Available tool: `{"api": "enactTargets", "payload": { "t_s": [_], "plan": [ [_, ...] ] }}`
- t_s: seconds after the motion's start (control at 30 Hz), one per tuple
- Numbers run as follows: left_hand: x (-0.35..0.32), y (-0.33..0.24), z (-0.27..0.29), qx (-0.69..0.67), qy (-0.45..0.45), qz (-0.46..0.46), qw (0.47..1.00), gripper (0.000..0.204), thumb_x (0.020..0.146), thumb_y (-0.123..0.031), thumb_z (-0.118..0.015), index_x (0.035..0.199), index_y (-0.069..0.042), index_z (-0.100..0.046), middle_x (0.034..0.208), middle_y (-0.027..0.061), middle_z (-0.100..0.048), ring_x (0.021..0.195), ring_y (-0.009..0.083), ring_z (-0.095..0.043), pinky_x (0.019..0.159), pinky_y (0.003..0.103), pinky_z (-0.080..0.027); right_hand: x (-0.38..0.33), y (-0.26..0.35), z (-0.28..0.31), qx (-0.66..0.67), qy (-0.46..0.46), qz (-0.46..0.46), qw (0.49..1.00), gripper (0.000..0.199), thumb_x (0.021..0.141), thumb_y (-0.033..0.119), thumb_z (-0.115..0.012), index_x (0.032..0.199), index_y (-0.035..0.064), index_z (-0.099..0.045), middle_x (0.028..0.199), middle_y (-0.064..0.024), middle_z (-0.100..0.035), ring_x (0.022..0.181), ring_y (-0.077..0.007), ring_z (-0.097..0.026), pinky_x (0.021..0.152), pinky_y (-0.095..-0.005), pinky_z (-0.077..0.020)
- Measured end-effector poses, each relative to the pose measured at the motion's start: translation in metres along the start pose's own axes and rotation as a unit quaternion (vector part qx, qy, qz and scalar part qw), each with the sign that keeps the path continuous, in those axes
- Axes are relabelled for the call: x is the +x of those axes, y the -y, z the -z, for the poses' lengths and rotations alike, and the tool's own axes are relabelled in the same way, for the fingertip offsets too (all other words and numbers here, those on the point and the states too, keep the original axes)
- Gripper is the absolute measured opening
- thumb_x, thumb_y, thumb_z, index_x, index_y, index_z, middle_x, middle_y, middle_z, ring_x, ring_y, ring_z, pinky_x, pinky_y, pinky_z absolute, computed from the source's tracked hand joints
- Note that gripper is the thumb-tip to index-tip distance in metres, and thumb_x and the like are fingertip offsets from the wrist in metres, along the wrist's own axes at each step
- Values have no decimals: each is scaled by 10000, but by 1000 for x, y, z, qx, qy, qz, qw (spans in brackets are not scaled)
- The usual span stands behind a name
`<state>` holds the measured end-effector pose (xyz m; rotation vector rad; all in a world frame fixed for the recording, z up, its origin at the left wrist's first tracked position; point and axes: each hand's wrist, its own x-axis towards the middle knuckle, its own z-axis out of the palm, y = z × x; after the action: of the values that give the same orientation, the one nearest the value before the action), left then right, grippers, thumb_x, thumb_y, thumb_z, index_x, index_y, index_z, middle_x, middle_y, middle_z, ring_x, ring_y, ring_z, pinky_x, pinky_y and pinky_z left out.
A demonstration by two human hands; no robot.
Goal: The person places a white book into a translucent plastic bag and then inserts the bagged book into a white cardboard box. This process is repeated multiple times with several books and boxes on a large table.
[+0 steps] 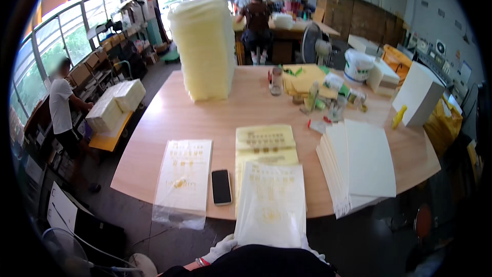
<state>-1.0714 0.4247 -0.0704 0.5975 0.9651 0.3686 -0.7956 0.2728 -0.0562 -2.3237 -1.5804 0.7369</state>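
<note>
Printed bags (271, 202) beside the left hand (222, 249)
It holds their near corner, probably to steady the overhang; right hand (314, 254) mostly hidden, grip I can't tell.

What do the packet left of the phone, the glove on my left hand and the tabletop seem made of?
Packet: probably thin, glossy plastic film; its lower edge is see-through and wrinkled.
Glove: likely matte fabric, white and without shine; the texture is too small to tell.
Tabletop: wood or wood-look laminate, smooth with a slight sheen; faint grain shows and light reflects.
</note>
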Motion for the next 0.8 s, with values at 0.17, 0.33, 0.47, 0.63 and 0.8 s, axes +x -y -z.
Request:
{"api": "enactTargets", "payload": {
  "t_s": [0.17,0.33,0.47,0.63,0.8],
  "plan": [
    [10,-6,-3,501,-121,-316,796,153,794,-10,-529,942,-12,-490,744,154,-559,731,279,-592,648,326,-471,3,22,8,-31,-121,-35,992,665,777,211,-512,1370,115,-227,608,-165,-578,531,-352,-559,496,-497,-406],
    [6,5,12,437,-48,-416,796,176,664,51,-425,794,-16,-522,694,124,-520,660,257,-544,621,334,-460,-22,-15,12,114,-11,-41,993,493,805,257,-533,1255,80,-438,592,-121,-603,594,-302,-614,583,-409,-492],
    [1,-30,-20,396,-22,-490,776,99,659,24,-465,744,-24,-478,701,125,-458,632,273,-487,586,347,-421,24,-28,-12,664,-99,-213,710,354,896,288,-512,1184,83,-502,1024,-99,-591,850,-228,-607,708,-390,-517],
    [-30,-93,-22,343,-69,-598,721,70,635,33,-450,671,-26,-461,651,101,-456,590,229,-473,525,317,-393,96,42,-51,654,-55,51,752,352,832,111,-451,1154,-26,-492,1082,-96,-576,966,-178,-560,882,-303,-435],
    [-36,-116,59,-59,-315,-557,766,106,776,-103,-407,711,-67,-482,688,12,-515,585,109,-456,507,250,-380,179,152,-95,461,30,227,857,290,850,148,-464,1092,12,-548,954,-76,-585,884,-174,-544,819,-308,-446]
  ]
}}
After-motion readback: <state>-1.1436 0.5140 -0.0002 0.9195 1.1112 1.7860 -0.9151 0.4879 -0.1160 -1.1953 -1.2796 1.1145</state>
